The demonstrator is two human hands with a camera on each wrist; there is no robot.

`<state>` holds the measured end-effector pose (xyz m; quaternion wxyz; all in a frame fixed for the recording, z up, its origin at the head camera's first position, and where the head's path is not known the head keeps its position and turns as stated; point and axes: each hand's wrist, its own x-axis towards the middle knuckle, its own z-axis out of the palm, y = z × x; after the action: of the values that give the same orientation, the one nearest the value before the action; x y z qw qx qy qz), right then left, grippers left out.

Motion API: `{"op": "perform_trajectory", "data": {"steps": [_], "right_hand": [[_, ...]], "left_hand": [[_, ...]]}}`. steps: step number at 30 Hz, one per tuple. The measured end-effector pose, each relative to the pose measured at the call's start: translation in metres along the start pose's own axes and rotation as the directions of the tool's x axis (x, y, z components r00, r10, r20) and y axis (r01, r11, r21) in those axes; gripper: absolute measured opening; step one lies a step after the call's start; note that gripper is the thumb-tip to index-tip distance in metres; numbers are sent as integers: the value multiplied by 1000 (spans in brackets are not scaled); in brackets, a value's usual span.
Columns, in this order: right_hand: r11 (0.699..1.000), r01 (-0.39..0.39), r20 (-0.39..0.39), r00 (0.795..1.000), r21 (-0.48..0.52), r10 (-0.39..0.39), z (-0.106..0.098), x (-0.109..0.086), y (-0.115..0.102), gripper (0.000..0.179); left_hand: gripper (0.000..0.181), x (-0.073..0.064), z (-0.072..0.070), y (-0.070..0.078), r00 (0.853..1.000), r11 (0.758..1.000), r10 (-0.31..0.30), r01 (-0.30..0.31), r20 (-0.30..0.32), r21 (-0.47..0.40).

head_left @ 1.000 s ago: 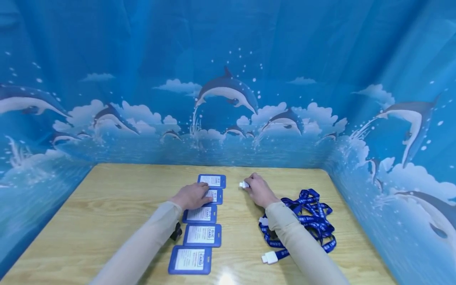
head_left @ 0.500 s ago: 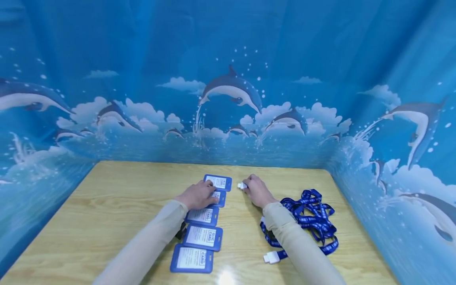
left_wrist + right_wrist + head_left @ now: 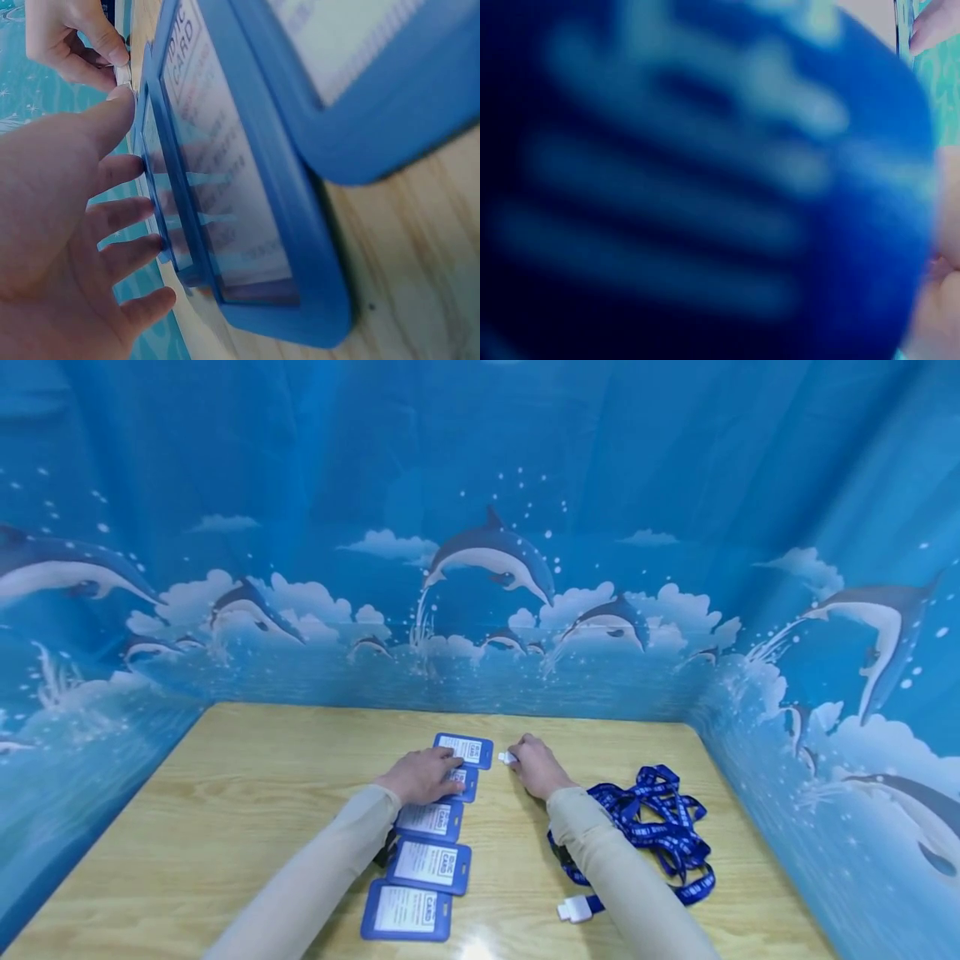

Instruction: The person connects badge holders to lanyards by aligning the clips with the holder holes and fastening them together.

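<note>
My left hand (image 3: 423,775) lies over the two farthest card holders, fingers spread and lightly bent, touching their left side. The farthest blue card holder (image 3: 482,754) is slightly tilted; the second (image 3: 468,783) is partly covered by the hand. In the left wrist view, the left hand's fingertips (image 3: 154,244) rest against the edges of the blue frames. My right hand (image 3: 538,766) pinches a white lanyard clip (image 3: 507,758), its tip just right of the farthest holder's slot. Close to the right wrist camera, a blue lanyard strap (image 3: 705,187) is blurred and hides most of the hand.
Three more card holders (image 3: 427,863) continue the column toward me. A tangled heap of blue lanyards (image 3: 660,831) lies at the right, partly under the right forearm, with another white clip (image 3: 575,909) in front. A blue dolphin-print curtain (image 3: 480,677) borders the wooden table (image 3: 300,735).
The left hand and the farthest card holders have shifted slightly right. The right hand has brought the white clip left, so the gap between clip and farthest holder has narrowed. The view also shifts slightly.
</note>
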<state>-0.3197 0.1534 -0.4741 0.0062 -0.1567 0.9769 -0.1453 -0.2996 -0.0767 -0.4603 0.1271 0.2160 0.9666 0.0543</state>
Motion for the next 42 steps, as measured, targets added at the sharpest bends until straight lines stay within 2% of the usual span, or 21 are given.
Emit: {"op": "perform_trajectory", "data": {"steps": [6, 11, 18, 25, 31, 36, 42], "right_hand": [[1000, -3, 0, 1000, -1, 3, -2, 4, 0, 29], [1000, 28, 5, 1000, -10, -28, -2, 7, -1, 27], [999, 35, -17, 999, -26, -35, 0, 10, 2, 29], [1000, -8, -62, 998, -8, 7, 0, 13, 5, 27], [998, -38, -120, 992, 50, 43, 4, 18, 1, 26], [994, -28, -119, 992, 108, 41, 12, 18, -1, 25], [993, -44, -100, 993, 106, 55, 12, 15, 2, 26]], "left_hand": [[64, 3, -3, 3, 1000, 1000, 5, -5, -4, 10], [67, 7, -4, 6, 1000, 1000, -8, 8, -1, 3], [67, 12, -4, 8, 1000, 999, 14, -12, 22, -51], [67, 13, -6, 9, 999, 995, 31, -27, 40, -92], [68, 12, -8, 12, 999, 994, 36, -32, 37, -103], [69, 7, -7, 15, 998, 997, -3, 8, 68, -75], [68, 10, -4, 21, 998, 1000, -5, 5, 60, -4]]}}
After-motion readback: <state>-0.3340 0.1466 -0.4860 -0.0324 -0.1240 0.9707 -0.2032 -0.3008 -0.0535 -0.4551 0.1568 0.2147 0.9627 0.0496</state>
